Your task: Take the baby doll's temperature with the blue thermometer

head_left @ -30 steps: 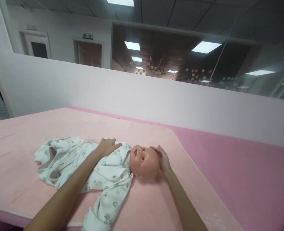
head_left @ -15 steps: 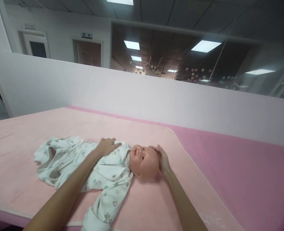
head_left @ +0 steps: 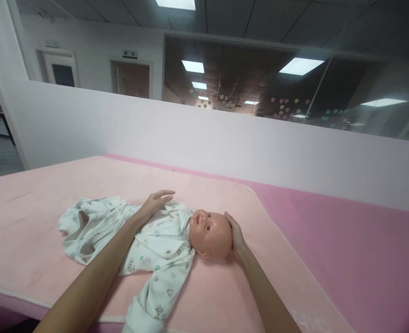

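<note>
A baby doll (head_left: 211,235) lies on its back on a peach-pink mat (head_left: 218,296), its bald head toward the right. It wears a white printed romper (head_left: 166,247), whose leg part spreads loosely to the left; one sleeve stretches toward me. My left hand (head_left: 157,202) is over the far side of the doll's chest, fingers extended and lifted a little off the cloth. My right hand (head_left: 236,232) rests against the crown of the doll's head, fingers curved along it with the palm side to it. The doll's far arm is hidden.
A white low wall (head_left: 204,134) runs behind the mat, with a glass window (head_left: 259,83) above it bearing heart stickers. A brighter pink surface (head_left: 346,240) shows beyond the mat's right edge. Doors (head_left: 133,79) stand in the background at the left.
My left hand has risen from the doll's chest, its fingers now pointing to the right. My right hand stays at the head. The whole view has shifted slightly.
</note>
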`<state>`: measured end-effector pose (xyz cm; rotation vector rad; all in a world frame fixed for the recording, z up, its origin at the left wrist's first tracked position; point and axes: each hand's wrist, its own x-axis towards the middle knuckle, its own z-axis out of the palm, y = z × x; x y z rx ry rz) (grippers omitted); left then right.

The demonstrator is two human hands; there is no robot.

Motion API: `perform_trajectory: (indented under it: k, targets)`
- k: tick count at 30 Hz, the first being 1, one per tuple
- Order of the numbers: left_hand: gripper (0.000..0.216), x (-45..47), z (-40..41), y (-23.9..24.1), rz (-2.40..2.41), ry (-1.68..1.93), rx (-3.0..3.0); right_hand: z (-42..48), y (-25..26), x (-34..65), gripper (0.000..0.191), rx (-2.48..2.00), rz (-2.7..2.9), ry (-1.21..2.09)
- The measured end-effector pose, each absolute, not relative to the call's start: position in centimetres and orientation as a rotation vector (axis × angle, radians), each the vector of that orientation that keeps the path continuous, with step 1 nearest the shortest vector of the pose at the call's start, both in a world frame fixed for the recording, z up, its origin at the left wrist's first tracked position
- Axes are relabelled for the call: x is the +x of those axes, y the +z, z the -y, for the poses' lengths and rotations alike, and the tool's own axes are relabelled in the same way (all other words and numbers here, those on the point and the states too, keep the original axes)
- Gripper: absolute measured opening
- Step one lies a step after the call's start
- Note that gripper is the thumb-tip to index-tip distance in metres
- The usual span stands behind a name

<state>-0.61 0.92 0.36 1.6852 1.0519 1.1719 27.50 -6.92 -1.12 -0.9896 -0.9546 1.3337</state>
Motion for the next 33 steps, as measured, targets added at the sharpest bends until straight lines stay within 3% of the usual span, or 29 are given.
perform_trajectory:
  k: [2,4,8,12,16,20,24,33]
  targets:
    - [0.057,-1.1,-0.1,0.7,-0.749,1.199,1.588,7.0,-1.1,27.4,0.043,-1.006,0.982,1.311]
    - [0.057,-1.2,0.8,1.0,-0.510,0.991,1.714,7.0,-0.8,27.7,0.044,-1.018,1.019,1.200]
    - [0.041,-0.4,2.1,1.4,-0.491,0.597,2.075,7.0,1.1,28.4,0.043,-1.046,1.111,0.939]
    - [0.017,0.1,1.9,1.1,-0.650,0.785,1.908,7.3,4.4,27.2,0.036,-1.127,1.383,0.698]
    - [0.025,-0.4,0.9,0.6,-0.637,1.053,1.355,8.2,7.5,22.6,0.034,-1.202,1.954,0.467]
    - [0.027,-0.8,0.4,0.3,-0.583,1.122,1.065,8.0,8.0,16.8,0.024,-1.353,2.492,-0.073]
    - [0.025,-0.8,0.5,0.5,-0.507,1.091,1.008,5.8,6.7,13.2,0.022,-1.641,2.623,-0.502]
    - [0.021,-0.9,0.3,0.4,-0.494,1.089,1.009,5.7,6.4,13.5,0.024,-1.703,2.613,-0.487]
